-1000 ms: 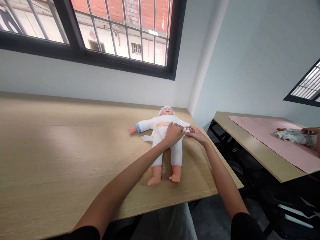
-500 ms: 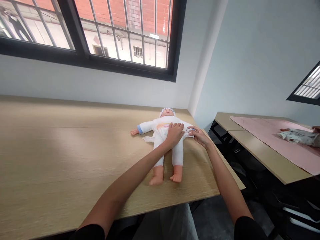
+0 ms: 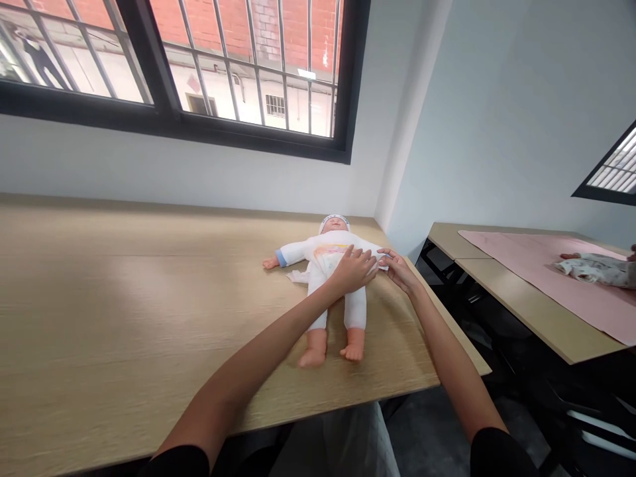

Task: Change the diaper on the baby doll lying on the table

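A baby doll (image 3: 335, 240) in a white outfit with blue cuffs and a white patterned cap lies on its back on the table, feet towards me. Around its waist is a white diaper (image 3: 324, 264) with a coloured print at the front; one side flap (image 3: 298, 277) sticks out to the left. My left hand (image 3: 354, 270) lies across the diaper's front and the doll's hip, fingers spread. At the doll's right-hand side in view, my right hand (image 3: 399, 273) has thumb and fingertips closed on the diaper's edge, which is partly hidden by the fingers.
The wooden table (image 3: 124, 318) runs left, its right edge close by my right forearm. Across a gap stands another table with a pink cloth (image 3: 527, 265) and a second clothed doll (image 3: 591, 270); a person's hand (image 3: 633, 255) shows beside it. A barred window (image 3: 248, 66) is ahead.
My left hand has slid slightly right along the diaper towards my right hand, and its fingers have spread. My right hand has barely shifted. The doll lies as before.
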`<state>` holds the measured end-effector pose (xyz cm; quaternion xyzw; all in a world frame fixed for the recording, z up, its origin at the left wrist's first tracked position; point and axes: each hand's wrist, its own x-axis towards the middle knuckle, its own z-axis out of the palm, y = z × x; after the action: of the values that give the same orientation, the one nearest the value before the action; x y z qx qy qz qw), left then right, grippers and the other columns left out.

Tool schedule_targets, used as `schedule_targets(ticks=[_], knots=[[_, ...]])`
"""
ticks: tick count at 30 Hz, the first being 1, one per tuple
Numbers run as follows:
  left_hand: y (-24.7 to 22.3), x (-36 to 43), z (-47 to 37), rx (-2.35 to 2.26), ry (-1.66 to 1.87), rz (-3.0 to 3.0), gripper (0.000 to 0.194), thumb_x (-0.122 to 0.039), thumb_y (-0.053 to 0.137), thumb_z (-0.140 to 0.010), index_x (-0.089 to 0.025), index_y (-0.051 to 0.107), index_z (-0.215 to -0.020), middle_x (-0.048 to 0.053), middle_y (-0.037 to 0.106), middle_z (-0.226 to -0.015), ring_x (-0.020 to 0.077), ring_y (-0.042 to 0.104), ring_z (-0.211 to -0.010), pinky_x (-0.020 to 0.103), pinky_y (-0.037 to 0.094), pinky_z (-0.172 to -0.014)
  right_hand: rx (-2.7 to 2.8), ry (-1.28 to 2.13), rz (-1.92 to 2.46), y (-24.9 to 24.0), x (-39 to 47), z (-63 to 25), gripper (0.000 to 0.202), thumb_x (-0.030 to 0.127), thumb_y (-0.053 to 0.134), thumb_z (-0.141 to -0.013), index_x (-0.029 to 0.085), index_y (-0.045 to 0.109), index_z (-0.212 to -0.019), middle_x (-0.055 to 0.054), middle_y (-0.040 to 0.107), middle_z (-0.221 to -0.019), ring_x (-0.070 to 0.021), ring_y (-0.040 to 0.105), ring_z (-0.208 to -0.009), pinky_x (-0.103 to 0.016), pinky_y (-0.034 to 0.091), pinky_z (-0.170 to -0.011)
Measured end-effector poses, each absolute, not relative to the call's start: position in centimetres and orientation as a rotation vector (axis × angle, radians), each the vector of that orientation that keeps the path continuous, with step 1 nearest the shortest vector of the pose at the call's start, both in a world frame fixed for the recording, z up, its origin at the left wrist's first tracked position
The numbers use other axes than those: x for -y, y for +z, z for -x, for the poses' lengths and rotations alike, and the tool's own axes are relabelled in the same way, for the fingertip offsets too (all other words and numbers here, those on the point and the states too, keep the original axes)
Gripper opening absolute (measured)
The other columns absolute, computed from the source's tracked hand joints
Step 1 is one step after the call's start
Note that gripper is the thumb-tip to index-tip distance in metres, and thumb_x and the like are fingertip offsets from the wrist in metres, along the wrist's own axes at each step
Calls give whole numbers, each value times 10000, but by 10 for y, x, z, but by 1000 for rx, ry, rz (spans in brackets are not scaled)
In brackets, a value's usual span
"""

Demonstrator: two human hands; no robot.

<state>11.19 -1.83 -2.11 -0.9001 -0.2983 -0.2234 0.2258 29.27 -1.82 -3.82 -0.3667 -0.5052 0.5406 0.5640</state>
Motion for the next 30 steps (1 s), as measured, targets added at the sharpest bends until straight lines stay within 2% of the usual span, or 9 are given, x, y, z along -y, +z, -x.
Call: schedule_targets(ticks=[4, 7, 11, 16, 18, 22, 25, 27, 30], knots=[[-24, 23, -111, 986, -595, 2421, 430, -394, 349, -964, -111, 667, -1024, 161, 656, -1004, 321, 546, -1003, 514, 312, -969, 1097, 1231, 913, -41, 14, -294, 356, 214, 734, -566, 218, 618, -903, 53, 591, -672, -123, 554, -681, -256, 463, -723], [-29, 25, -112, 1026, -568, 2465, 490, -467, 365, -950, -106, 695, -981, 188, 658, -1031, 352, 526, -1052, 517, 337, -937, 1030, 1155, 967, -45, 9, -295, 340, 253, 718, -564, 228, 600, -882, 38, 573, -684, -146, 563, -696, -277, 485, -702], [-35, 24, -115, 1044, -577, 2466, 497, -486, 394, -939, -96, 695, -1003, 197, 654, -1086, 362, 512, -1115, 519, 319, -979, 1033, 1064, 992, -45, 6, -292, 383, 302, 713, -556, 244, 553, -900, 22, 582, -744, -164, 563, -705, -295, 497, -656], [-42, 19, -116, 1006, -690, 2412, 528, -492, 420, -933, -94, 571, -1244, 187, 606, -1220, 355, 465, -1222, 541, 298, -1026, 1132, 1040, 972, -40, 10, -283, 388, 325, 715, -587, 239, 539, -922, 37, 567, -716, -147, 557, -693, -273, 478, -634], [-44, 16, -115, 963, -713, 2448, 504, -498, 400, -944, -122, 592, -1218, 156, 615, -1234, 334, 432, -1277, 554, 273, -1059, 1129, 1034, 956, -38, 11, -281, 388, 312, 724, -581, 236, 543, -916, 48, 559, -697, -131, 548, -665, -262, 473, -634], [-45, 15, -116, 939, -665, 2503, 493, -505, 397, -949, -122, 662, -1110, 127, 696, -1086, 311, 443, -1287, 562, 278, -1079, 1152, 997, 971, -35, 9, -276, 382, 279, 729, -573, 225, 551, -906, 61, 572, -688, -106, 546, -630, -248, 474, -655], [-47, 19, -122, 932, -607, 2416, 420, -407, 483, -935, -70, 672, -1099, 178, 688, -1094, 321, 529, -1199, 533, 344, -1044, 1206, 944, 1081, -28, 5, -268, 340, 276, 696, -583, 217, 554, -886, 48, 597, -685, -118, 571, -629, -259, 473, -641], [-49, 23, -128, 939, -558, 2328, 304, -227, 503, -921, -43, 675, -1089, 217, 671, -1120, 316, 598, -1105, 521, 391, -998, 1303, 906, 1173, -21, -1, -263, 302, 263, 658, -593, 209, 564, -874, 38, 603, -662, -129, 577, -622, -265, 465, -624], [-51, 28, -133, 928, -519, 2264, 315, -25, 429, -865, -16, 679, -1057, 234, 675, -1090, 332, 632, -1051, 511, 454, -909, 1502, 798, 1284, -8, -11, -256, 264, 235, 606, -601, 198, 582, -862, 33, 591, -616, -146, 577, -615, -275, 458, -622]])
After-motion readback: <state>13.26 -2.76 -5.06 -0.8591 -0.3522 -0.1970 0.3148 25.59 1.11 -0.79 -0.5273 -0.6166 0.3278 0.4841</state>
